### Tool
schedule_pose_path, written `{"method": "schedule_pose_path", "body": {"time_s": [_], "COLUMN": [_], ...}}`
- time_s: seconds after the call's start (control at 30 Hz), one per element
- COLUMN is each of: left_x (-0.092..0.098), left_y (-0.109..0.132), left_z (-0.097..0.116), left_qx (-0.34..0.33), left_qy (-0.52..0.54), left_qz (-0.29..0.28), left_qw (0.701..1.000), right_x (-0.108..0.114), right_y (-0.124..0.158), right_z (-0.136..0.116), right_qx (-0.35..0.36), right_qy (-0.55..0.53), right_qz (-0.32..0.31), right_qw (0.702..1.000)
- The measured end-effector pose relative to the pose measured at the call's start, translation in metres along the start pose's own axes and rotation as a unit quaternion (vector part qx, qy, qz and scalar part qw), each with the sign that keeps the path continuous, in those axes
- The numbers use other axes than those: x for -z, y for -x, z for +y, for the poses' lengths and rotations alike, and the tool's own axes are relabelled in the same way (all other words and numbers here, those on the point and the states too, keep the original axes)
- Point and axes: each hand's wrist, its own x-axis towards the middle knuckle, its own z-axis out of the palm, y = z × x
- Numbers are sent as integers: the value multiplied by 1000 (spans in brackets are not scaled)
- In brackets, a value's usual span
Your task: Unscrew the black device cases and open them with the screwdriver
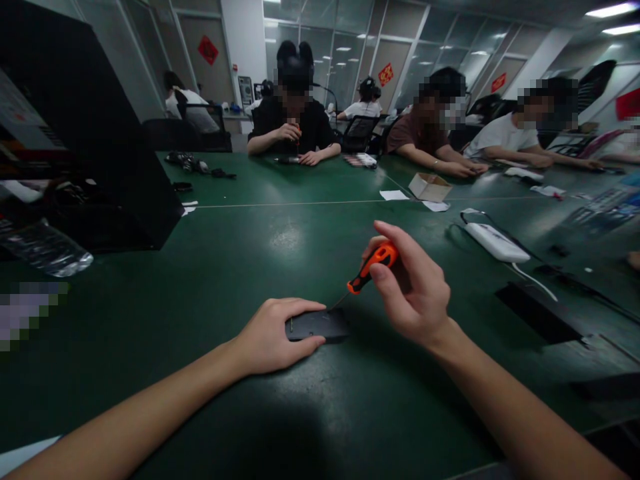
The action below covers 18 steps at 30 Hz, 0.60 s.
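Observation:
On the green tabletop lies a small black rectangular box (323,325), which looks like a plastic casing. My left hand (273,337) grips its left end, thumb along the near side and fingers along the far side. An orange and black screwdriver (361,277) is in my right hand (417,287), held at a slant by its handle. Its thin shaft runs down to the far edge of the box, near the right end. Whether the tip sits in a screw is too small to tell.
A tall black case (125,153) and a plastic bottle (50,250) stand at the left. To the right lie a white power strip (495,241) with cables and a dark flat piece (543,312). An open cardboard box (430,187) and papers are farther back. Several people sit across the table.

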Motion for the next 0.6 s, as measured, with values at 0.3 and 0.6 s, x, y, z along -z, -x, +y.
{"method": "schedule_pose_path", "body": {"time_s": [0.3, 0.6], "left_x": [0, 0], "left_y": [0, 0], "left_z": [0, 0], "left_qx": [-11, -21], "left_qy": [-2, -5], "left_qz": [1, -1], "left_qw": [1000, 1000], "right_x": [-1, -19], "right_y": [3, 9], "right_z": [-3, -9], "right_qx": [26, 68], "right_qy": [5, -80], "right_qz": [23, 26], "right_qw": [999, 994]}}
